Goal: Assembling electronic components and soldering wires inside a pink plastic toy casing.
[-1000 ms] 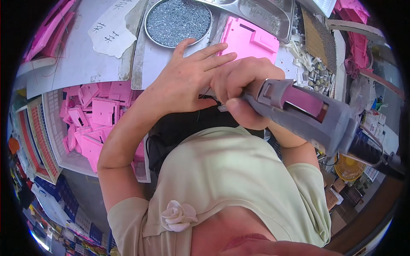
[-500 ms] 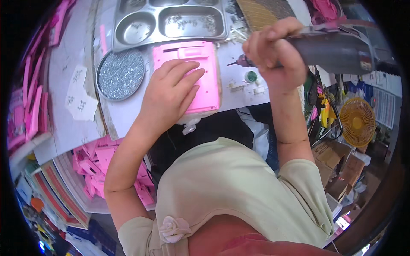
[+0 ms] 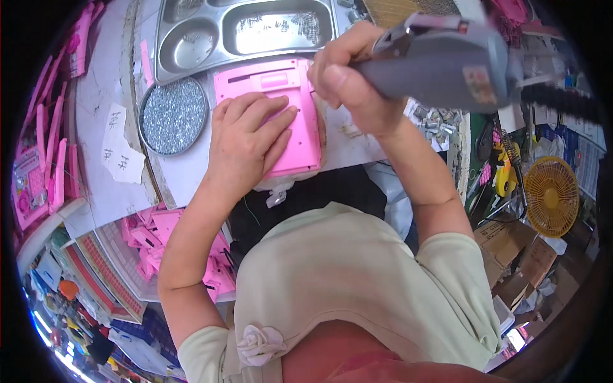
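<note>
While my left hand (image 3: 246, 143) is lying flat, fingers spread, pinning the pink plastic panel (image 3: 281, 108) to the tabletop (image 3: 357, 143) at upper centre, my right hand (image 3: 348, 80) is gripping the grey power screwdriver (image 3: 440, 60); next, I judge, its tip needs lining up over a screw hole.

Left hand (image 3: 246, 143) covers the middle and lower left of the flat pink plastic panel (image 3: 287, 115); what lies under the palm cannot be told. Grey power screwdriver (image 3: 440, 60) is motion-blurred, its tip hidden behind the right hand (image 3: 351, 83). Steel compartment tray (image 3: 211, 35) is cut off at the top edge, its small contents too fine to identify.
</note>
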Tool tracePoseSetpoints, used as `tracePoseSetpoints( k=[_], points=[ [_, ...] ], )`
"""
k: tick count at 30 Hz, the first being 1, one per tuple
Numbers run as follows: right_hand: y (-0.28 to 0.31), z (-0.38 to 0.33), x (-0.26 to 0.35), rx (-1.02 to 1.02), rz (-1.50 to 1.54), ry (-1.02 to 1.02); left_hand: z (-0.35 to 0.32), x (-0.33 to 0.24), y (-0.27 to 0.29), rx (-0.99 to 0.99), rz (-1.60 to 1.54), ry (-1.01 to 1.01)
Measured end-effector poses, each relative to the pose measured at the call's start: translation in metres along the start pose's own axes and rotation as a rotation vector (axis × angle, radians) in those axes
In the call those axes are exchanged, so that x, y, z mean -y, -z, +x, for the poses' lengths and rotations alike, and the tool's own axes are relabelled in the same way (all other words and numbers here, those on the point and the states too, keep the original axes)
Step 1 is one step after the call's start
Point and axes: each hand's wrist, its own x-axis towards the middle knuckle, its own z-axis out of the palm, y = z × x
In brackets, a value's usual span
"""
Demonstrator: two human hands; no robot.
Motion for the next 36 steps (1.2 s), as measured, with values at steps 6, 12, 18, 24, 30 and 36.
tracePoseSetpoints(
  k=[6,12,18,24,30,36],
  points=[
    [0.006,0.000,0.017,0.029,0.356,0.077,0.000,-0.001,0.000,0.002,0.007,0.010],
    [0.014,0.001,0.002,0.006,0.224,0.062,0.000,-0.001,0.000,0.008,-0.014,0.023],
    [0.008,-0.010,0.001,-0.018,0.375,-0.062,-0.003,0.001,0.001,-0.013,0.000,0.005],
    [-0.006,-0.043,0.041,0.017,0.077,-0.150,-0.002,0.000,-0.003,-0.052,0.001,-0.006],
    [-0.009,-0.045,0.046,-0.013,0.135,-0.137,-0.001,0.001,-0.003,-0.063,0.003,-0.013],
    [-0.009,-0.039,0.055,-0.008,0.154,-0.082,-0.003,0.000,-0.003,-0.064,0.003,-0.012]
  ],
)
